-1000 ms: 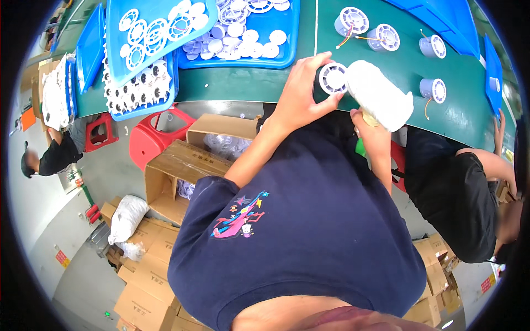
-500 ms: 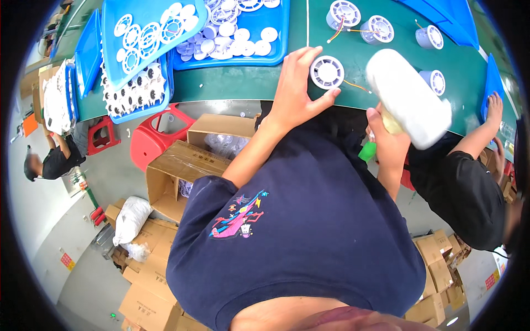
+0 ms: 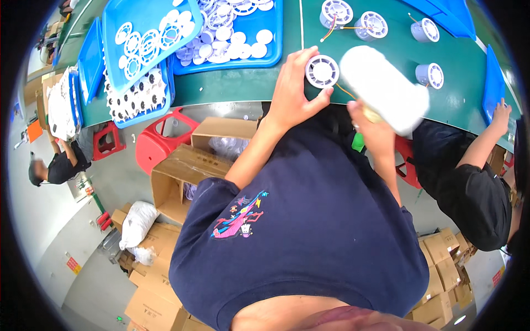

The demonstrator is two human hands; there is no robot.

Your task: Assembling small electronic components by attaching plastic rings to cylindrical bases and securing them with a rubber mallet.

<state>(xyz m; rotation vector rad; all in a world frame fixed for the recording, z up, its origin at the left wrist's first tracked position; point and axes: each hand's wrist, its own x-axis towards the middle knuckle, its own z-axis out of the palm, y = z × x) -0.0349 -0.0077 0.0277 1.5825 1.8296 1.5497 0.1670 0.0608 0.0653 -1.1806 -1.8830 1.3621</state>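
A round white fan-like housing point(image 3: 322, 72) with spokes stands on the green table, with a thin coloured wire coming from it. My left hand point(image 3: 292, 94) curves around its left side, fingers at the far edge and thumb at the near edge, steadying it. In my right hand point(image 3: 375, 129) is a mallet point(image 3: 383, 88) with a large white, wrapped-looking head, blurred by motion. Its yellowish neck and green handle end point(image 3: 358, 142) show around the fist. The mallet head is just right of the housing and hides part of the wire.
More white housings point(image 3: 371, 26) with wires stand at the far right. A blue tray point(image 3: 270, 55) of white discs and rings lies at the far left, with another blue tray point(image 3: 118, 80) overlapping it. A co-worker's arm point(image 3: 480, 143) is at right. Cardboard boxes point(image 3: 171, 182) and a red stool point(image 3: 152, 146) stand below.
My right hand has swung the mallet leftward, bringing its head closer to the housing. My left hand stays around the housing. The co-worker's hand at right has shifted slightly.
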